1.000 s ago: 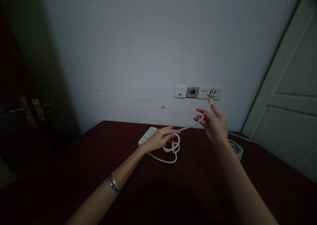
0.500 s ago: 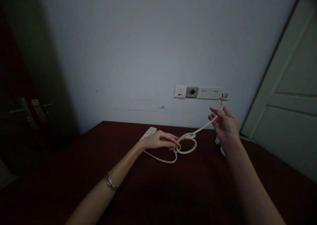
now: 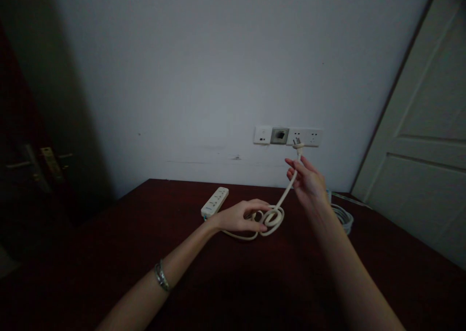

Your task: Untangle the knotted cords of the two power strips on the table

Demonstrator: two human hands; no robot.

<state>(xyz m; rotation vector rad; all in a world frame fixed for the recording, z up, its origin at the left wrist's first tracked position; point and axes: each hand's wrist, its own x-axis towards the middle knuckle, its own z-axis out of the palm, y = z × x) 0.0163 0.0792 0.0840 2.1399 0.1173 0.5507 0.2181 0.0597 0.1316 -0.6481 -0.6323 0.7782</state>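
A white power strip (image 3: 215,201) lies on the dark red table, and its cord (image 3: 278,224) is gathered in loose loops to the right of it. My left hand (image 3: 245,217) rests over these loops, thumb and fingers curved around part of the cord. With the fingers of my right hand (image 3: 307,183) I grip the cord just below the plug (image 3: 298,146). The plug is raised, its metal pins pointing up, in front of the wall sockets. From the plug the cord slopes down to the loops.
On the wall are a socket panel (image 3: 313,137), a grey plate (image 3: 280,135) and a white plate (image 3: 262,135). A coil of pale cable (image 3: 344,218) lies behind my right forearm on the table (image 3: 174,195). Doors stand at left and right.
My right hand has moved left with the plug, toward the loops. The loops now sit closer together beside my left hand. More of the power strip and the cable coil shows.
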